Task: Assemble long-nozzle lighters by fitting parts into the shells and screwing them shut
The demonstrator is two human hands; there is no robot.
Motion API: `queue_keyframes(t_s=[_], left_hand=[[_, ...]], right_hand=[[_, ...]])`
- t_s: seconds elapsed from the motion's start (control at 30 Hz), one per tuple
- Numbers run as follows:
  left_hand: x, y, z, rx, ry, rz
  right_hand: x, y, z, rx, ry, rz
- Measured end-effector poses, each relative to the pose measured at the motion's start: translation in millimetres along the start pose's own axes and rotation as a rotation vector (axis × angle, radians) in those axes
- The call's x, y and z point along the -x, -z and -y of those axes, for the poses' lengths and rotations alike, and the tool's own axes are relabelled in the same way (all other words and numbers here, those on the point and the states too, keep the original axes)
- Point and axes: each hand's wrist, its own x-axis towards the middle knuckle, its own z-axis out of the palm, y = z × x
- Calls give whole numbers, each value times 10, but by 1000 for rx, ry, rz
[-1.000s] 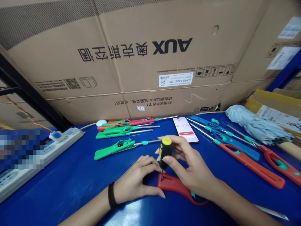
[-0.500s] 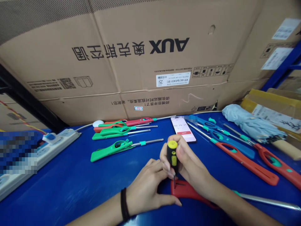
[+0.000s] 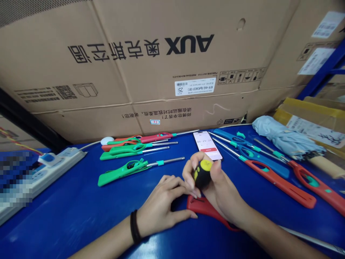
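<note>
My right hand is wrapped round a short black screwdriver with a yellow cap, held upright and tipped toward me, its tip hidden behind my fingers over a red gas lighter. My left hand presses on the blue tabletop with fingers curled, its thumb and fingertips against the lighter's butt end. A black band sits on my left wrist. The lighter's metal tube runs off to the lower right under my right forearm.
Green and red lighters lie to the left, blue and red ones to the right. A phone showing a timer lies beyond my hands. A folded umbrella, a power strip and a large cardboard box surround the blue table.
The screwdriver handle has tipped toward me, so its yellow cap now faces the camera and the shaft is hidden. The view shifted slightly; the red lighter stays under my hands.
</note>
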Motion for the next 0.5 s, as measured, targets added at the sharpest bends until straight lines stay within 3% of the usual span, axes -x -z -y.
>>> queue_keyframes(t_s=[0.2, 0.4, 0.5], left_hand=[[4, -8, 26, -1, 3, 11], [4, -3, 24, -11, -4, 6], [5, 6, 16, -4, -13, 10]], right_hand=[[-29, 5, 61, -28, -82, 43], [-3, 14, 35, 31, -3, 51], [-19, 26, 45, 69, -49, 23]])
